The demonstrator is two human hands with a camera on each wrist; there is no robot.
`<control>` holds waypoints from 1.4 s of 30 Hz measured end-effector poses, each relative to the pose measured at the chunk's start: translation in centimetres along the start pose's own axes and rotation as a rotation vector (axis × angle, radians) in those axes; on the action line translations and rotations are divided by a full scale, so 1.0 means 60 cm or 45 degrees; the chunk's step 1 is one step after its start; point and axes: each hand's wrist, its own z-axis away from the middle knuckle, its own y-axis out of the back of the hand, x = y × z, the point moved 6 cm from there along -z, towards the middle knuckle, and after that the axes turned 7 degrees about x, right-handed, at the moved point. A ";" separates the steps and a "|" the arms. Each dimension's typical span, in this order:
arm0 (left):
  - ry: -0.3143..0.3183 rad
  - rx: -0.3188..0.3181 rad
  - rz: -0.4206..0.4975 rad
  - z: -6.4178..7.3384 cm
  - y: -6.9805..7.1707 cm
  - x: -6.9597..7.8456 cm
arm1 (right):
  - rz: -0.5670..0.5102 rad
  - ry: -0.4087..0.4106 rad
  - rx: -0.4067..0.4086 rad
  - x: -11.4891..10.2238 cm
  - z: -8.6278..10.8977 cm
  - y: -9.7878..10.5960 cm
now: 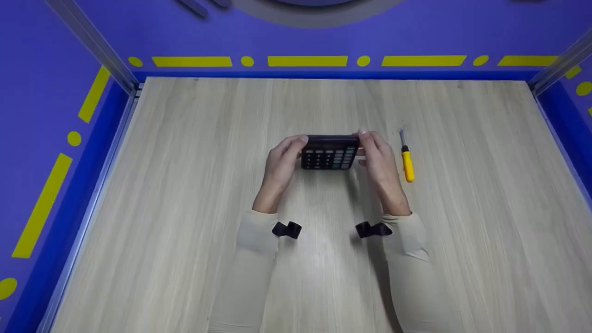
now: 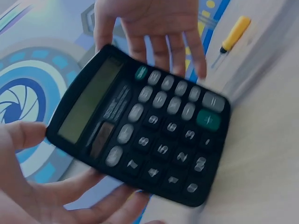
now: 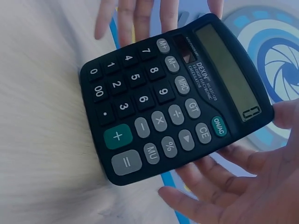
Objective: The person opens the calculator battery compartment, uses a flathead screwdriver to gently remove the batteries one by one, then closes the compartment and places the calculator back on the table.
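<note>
A black desk calculator (image 1: 329, 152) with grey and green keys stands tilted up between both hands over the table. The left hand (image 1: 281, 162) grips its left edge, thumb at the top corner and fingers behind. On the opposite edge, the right hand (image 1: 378, 159) holds it the same way, its thumb on the upper right corner. In the right wrist view the calculator (image 3: 175, 100) faces the camera, and a 0 shows at the end of its display (image 3: 227, 72). The left wrist view shows the same keys (image 2: 163, 126), slightly blurred.
A screwdriver (image 1: 407, 164) with a yellow handle lies on the wooden table (image 1: 185, 194), just right of the right hand. Small dark specks lie by its tip. Blue panels (image 1: 305, 44) with yellow marks rise behind the table and at its sides.
</note>
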 end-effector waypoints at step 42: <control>0.042 -0.066 0.056 0.000 0.004 -0.002 | 0.029 -0.121 -0.069 0.004 -0.004 0.002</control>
